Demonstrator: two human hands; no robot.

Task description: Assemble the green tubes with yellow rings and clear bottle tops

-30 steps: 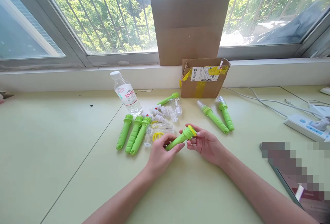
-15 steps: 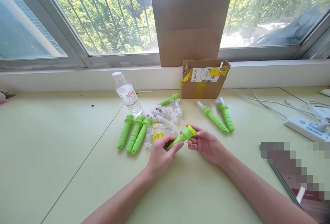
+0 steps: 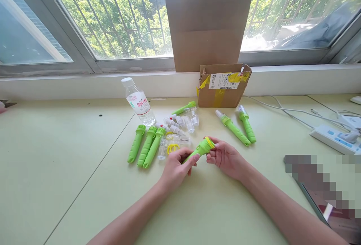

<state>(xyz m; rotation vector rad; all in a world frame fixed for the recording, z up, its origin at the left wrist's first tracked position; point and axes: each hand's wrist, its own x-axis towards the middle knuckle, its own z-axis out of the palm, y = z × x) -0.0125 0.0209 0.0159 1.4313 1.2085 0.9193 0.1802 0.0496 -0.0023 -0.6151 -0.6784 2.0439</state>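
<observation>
My left hand [image 3: 179, 164] is wrapped round a green ribbed handle [image 3: 202, 147], tilted with its wide end up to the right. A yellow ring [image 3: 209, 142] sits around that wide end. The fingers of my right hand [image 3: 224, 158] pinch the rim at the ring. Beyond my left hand lie clear caps [image 3: 163, 148], loose yellow rings [image 3: 173, 148] and small white parts [image 3: 176, 130]. Three green handles [image 3: 147, 146] lie to the left, and another [image 3: 184, 108] lies behind. To the right are two green handles with clear caps [image 3: 232, 128].
A water bottle [image 3: 140, 104] stands at the back left. An open cardboard box [image 3: 220, 96] is against the wall. White cables and a power strip [image 3: 334, 138] lie at the right, with a dark device [image 3: 307, 196], partly blurred, nearer the front.
My left thumb and fingers have shifted slightly on the green handle. My right hand stays at the yellow ring. The view has moved very slightly.
</observation>
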